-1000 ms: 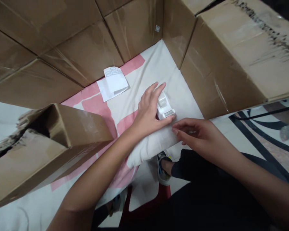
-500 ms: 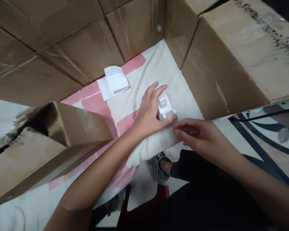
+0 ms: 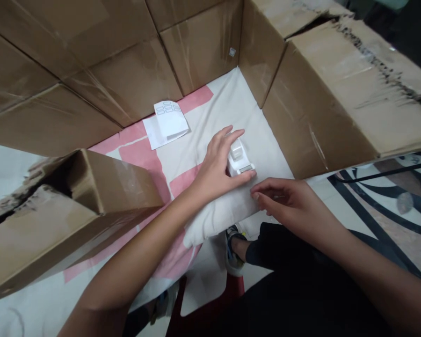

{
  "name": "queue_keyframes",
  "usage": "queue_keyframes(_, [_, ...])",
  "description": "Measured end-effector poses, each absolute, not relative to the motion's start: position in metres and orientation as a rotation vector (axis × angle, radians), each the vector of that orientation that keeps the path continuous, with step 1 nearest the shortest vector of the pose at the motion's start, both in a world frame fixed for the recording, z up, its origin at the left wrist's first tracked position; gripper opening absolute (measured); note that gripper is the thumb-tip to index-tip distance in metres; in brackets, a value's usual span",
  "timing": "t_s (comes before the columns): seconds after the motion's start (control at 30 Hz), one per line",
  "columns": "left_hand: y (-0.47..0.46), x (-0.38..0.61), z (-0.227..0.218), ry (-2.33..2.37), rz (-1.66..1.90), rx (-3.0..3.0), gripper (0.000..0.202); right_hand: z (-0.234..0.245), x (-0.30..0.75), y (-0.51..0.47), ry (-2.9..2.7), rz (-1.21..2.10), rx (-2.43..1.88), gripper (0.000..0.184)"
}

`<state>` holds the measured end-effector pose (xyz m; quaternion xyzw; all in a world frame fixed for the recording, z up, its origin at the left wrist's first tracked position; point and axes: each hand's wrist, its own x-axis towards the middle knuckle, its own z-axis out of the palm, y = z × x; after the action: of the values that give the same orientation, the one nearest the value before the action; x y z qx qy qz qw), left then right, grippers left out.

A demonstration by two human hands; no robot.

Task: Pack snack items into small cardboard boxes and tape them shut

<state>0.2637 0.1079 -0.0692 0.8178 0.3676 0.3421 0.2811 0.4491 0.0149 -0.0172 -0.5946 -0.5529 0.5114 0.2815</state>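
L hand (image 3: pixel 215 164) clasping 1 white device (image 3: pixel 239 157), R hand (image 3: pixel 284 203) grip unclear (touching cloth (image 3: pixel 231 105))

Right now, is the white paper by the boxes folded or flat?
Folded: the paper has one printed flap doubled over the plain sheet beneath, its edge lifting slightly.

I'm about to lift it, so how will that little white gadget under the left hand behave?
The white gadget looks like hard moulded plastic, so probably stiff and light for its size. Its blocky shape suggests it won't roll, though the soft cloth beneath could let it tip. The left hand wraps it, so one hand likely suffices.
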Motion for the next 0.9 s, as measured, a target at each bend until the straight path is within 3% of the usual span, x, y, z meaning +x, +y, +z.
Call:
queue_keyframes(0.27, [0.1067,0.2633,-0.0679,1.005,0.884,2.127,0.093,-0.0155,0.4464,0.0177,-1.495,1.375,-1.595,0.014])
queue_keyframes(0.43, [0.1072,0.2615,-0.0653,0.969,0.87,2.028,0.077,-0.0139,0.4471,0.015,-1.509,1.361,-1.585,0.011])
queue_keyframes(0.83, [0.1027,0.2656,-0.0688,1.056,0.874,2.165,0.09,-0.0183,0.4452,0.0202,-1.592,1.278,-1.602,0.009])
queue_keyframes(0.9, [0.1037,0.2652,-0.0687,1.023,0.898,2.133,0.081,-0.0164,0.4437,0.02,-1.582,1.298,-1.596,0.01])
